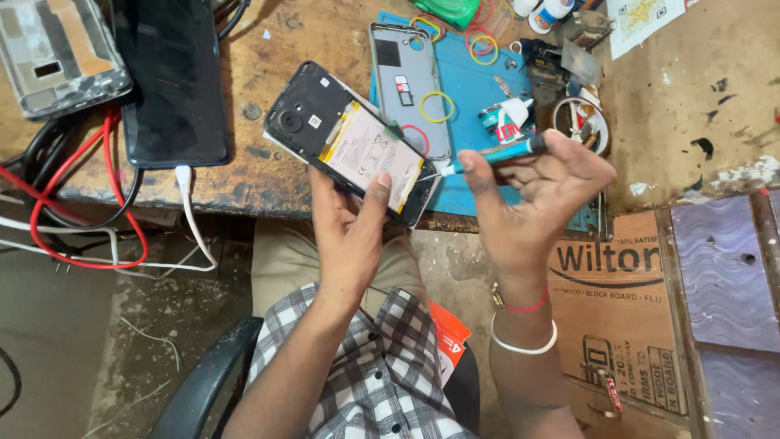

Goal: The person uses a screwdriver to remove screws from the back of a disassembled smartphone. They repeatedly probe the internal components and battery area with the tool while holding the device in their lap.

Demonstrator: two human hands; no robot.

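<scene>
My left hand (351, 232) holds an opened black phone (325, 122) from below, thumb resting on its pale battery (364, 154). The phone lies tilted at the front edge of the wooden bench, back cover off, camera end pointing up-left. My right hand (532, 195) grips a blue-handled screwdriver (500, 154), whose tip touches the phone's lower right corner. A grey phone back cover (410, 89) lies just behind on a blue mat (475, 97).
A dark phone (172, 77) on a white charging cable (191, 215) lies at left, beside another phone frame (57, 53). Red and black wires (77, 183) hang off the bench edge. Rubber bands (437, 106), small bottles and parts clutter the mat. A cardboard box (621, 309) stands at right.
</scene>
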